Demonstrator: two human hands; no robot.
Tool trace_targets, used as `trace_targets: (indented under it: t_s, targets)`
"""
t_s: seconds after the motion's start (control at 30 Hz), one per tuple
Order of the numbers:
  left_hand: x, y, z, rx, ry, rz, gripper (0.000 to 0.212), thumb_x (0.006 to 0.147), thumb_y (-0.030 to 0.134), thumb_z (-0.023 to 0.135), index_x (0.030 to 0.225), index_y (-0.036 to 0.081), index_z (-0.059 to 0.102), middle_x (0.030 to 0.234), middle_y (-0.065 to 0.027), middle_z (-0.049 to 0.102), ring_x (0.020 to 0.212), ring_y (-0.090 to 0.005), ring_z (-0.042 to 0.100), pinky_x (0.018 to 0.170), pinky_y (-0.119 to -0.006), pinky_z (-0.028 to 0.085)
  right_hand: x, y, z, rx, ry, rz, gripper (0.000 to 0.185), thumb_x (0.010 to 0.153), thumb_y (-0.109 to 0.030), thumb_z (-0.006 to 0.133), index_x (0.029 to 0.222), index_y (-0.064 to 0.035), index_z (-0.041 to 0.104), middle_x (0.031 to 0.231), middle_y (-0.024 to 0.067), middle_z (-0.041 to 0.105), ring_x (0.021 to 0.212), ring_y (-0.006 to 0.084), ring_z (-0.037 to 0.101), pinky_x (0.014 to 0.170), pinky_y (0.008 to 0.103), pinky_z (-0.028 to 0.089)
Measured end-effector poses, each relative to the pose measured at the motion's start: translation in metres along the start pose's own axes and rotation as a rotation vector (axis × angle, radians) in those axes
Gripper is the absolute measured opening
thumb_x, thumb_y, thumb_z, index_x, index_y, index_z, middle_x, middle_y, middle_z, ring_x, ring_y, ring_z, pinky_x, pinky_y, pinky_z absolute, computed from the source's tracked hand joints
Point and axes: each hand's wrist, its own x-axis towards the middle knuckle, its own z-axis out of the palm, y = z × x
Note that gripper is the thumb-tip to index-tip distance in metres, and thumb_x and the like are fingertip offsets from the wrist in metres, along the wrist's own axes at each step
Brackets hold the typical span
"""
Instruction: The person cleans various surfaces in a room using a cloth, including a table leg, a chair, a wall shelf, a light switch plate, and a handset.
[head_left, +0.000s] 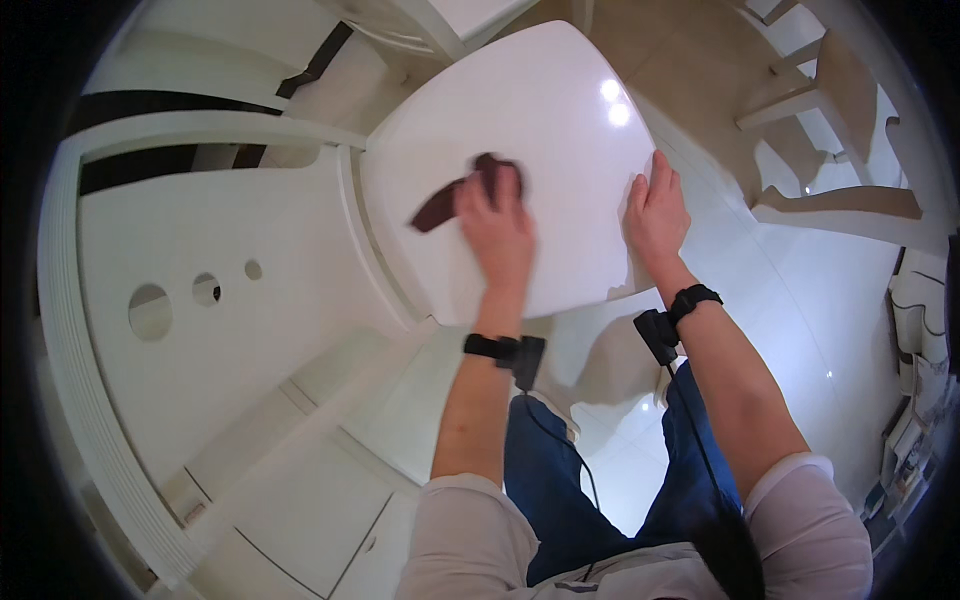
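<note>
A white chair seat (570, 172) with a glossy surface lies before me, its backrest (225, 225) with round holes reaching to the left. My left hand (495, 217) presses a dark reddish-brown cloth (435, 208) onto the middle of the seat; part of the cloth trails out to the left of the fingers. The hand is slightly blurred. At the seat's right edge rests my right hand (658, 214), its fingertips on the rim and the palm against the side. What its underside touches is hidden. Each wrist wears a black strap with a small box and cable.
White slatted furniture (832, 112), apparently more chairs, stands at the upper right on the tiled floor (787, 315). White cabinet fronts (315, 502) run along the lower left. Various items (907, 442) line the right rim. My legs are below the seat's near edge.
</note>
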Motion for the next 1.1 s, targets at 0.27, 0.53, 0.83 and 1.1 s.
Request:
trace_targets:
  t_s: [0.27,0.53,0.83,1.1]
  targets:
    - [0.078,0.021,0.051,-0.102,-0.15,0.282,0.053,0.072,0.007,0.071,0.122,0.024,0.063,0.134,-0.0153,0.053,0.124,-0.0404,0.049,0.103,-0.052,0.042,0.01,-0.016,0.005,-0.134,-0.067,0.065,0.05,0.095,-0.025,0.052,0.142,-0.0118,0.041,0.129,0.0133,0.053,0.113,0.0335,0.056,0.087,0.0469,0.051]
    - [0.125,-0.037,0.046,0.033,-0.128,-0.117,0.059,0.081,0.01,0.068,0.138,0.015,0.053,0.139,-0.03,0.043,0.132,-0.0469,0.037,0.11,-0.055,0.032,0.019,-0.012,0.006,-0.117,-0.116,0.078,0.053,0.095,-0.023,0.052,0.144,-0.007,0.038,0.131,0.017,0.05,0.117,0.0359,0.053,0.091,0.0458,0.049]
    - [0.192,-0.009,0.081,-0.065,-0.226,0.043,0.06,0.072,0.01,0.076,0.128,0.022,0.06,0.14,-0.0186,0.047,0.131,-0.0407,0.042,0.108,-0.049,0.039,0.028,-0.009,0.01,-0.094,-0.181,0.074,0.054,0.095,-0.019,0.051,0.144,-0.0029,0.035,0.136,0.0199,0.048,0.119,0.0381,0.051,0.094,0.0467,0.047]
    - [0.05,-0.101,-0.018,0.206,-0.151,-0.659,0.059,0.088,0.017,0.067,0.143,0.015,0.047,0.139,-0.0299,0.043,0.128,-0.0461,0.042,0.109,-0.051,0.034,0.031,0.001,0.012,-0.091,-0.162,0.038,0.054,0.095,-0.019,0.05,0.145,-0.0035,0.034,0.136,0.0202,0.048,0.12,0.0384,0.05,0.096,0.0475,0.045]
